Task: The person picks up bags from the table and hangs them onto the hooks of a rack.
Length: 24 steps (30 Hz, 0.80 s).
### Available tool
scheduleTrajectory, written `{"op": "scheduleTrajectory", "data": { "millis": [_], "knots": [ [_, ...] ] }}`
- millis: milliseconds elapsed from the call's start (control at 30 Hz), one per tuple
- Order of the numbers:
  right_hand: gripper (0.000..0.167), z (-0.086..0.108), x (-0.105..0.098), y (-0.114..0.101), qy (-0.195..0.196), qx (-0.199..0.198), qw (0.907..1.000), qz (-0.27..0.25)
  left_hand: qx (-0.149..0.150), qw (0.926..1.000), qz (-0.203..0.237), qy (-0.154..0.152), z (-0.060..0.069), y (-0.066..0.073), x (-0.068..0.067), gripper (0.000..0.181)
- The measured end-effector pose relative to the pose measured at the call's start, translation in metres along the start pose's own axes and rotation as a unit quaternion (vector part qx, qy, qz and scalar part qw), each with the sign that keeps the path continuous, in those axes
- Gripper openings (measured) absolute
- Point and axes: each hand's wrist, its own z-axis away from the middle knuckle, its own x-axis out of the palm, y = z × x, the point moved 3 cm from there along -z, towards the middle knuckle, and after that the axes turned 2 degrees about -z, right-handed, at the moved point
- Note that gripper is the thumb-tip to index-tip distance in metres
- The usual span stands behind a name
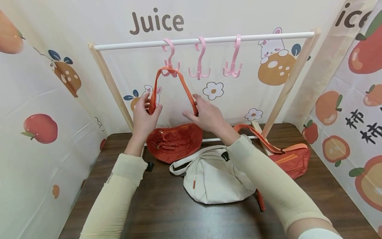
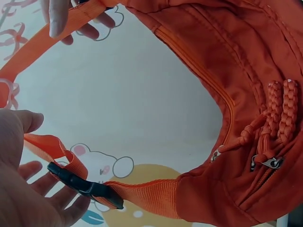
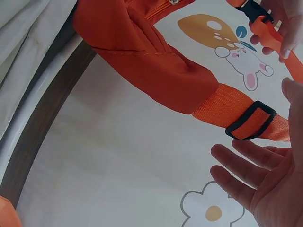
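A red-orange waist bag point(image 1: 176, 142) hangs by its orange strap point(image 1: 185, 87) from the leftmost pink hook point(image 1: 169, 59). My left hand point(image 1: 144, 114) is at the strap's left side, its fingers spread behind the black buckle point(image 2: 85, 184) and the thumb apart from it. On the other side, my right hand point(image 1: 207, 113) has its fingers extended beside the strap near a black slider point(image 3: 251, 119); whether they touch it I cannot tell. Braided orange zipper pulls point(image 2: 281, 111) dangle from the bag's front.
Two more pink hooks point(image 1: 199, 59) point(image 1: 234, 59) hang on the white rail point(image 1: 268, 37) of a wooden-legged rack. A cream bag point(image 1: 218, 181) lies on the dark wooden table point(image 1: 167, 205), partly under my right forearm. Another red-orange bag point(image 1: 293, 161) rests at the right.
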Motion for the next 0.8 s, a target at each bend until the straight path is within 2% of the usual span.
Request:
{"op": "scheduleTrajectory", "data": {
  "millis": [367, 567, 800],
  "knots": [
    [0.099, 0.019, -0.012, 0.009, -0.006, 0.010, 0.9999, 0.005, 0.022, 0.9994, -0.007, 0.026, 0.012, 0.002, -0.006, 0.073],
    [0.102, 0.032, -0.021, 0.013, -0.022, 0.013, 0.9996, 0.010, 0.050, 0.9970, -0.027, 0.052, 0.019, 0.005, -0.011, 0.072],
    [0.101, 0.053, -0.028, 0.019, -0.039, 0.003, 0.9991, 0.019, 0.099, 0.9913, -0.026, 0.083, 0.037, 0.012, -0.013, 0.066]
  ]
}}
